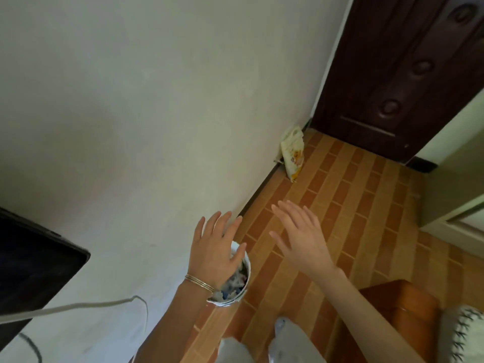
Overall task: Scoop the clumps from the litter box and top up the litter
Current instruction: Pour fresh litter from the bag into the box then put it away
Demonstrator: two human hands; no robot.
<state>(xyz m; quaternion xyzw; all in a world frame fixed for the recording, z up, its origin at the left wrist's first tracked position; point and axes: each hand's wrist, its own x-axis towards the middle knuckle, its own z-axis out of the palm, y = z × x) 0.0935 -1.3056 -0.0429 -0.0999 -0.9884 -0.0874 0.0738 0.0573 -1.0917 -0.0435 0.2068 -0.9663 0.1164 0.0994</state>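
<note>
A pale cream plaster wall (131,100) fills the left and middle of the view. It meets a floor of orange and tan brick-pattern tiles (353,205) along a dark skirting line. A dark brown wooden door (392,61) with 3 carved ovals stands shut at the far end of the floor. A black flat screen panel (31,265) juts in at the left edge, in front of the wall. A reddish-brown wooden piece of furniture (400,305) sits at the lower right with a white patterned cushion (468,334) on it.

The person's light grey trouser legs (288,341) show at the bottom. 2 bare forearms reach forward above them. The left hand (214,247) is spread flat with its fingers apart, its grip released and holding nothing. It hangs over a small round bin with a white liner (248,268), which stands on the floor against the wall and holds crumpled rubbish. The right hand (301,237) is likewise spread over the tiles, its grip released and empty.

A cream and orange printed bag (292,150) leans upright against the wall near the door, well apart from both hands. I cannot tell whether it holds litter. A white cable (78,306) runs across the wall from the screen. Thin gold bangles (199,282) circle the left wrist.
</note>
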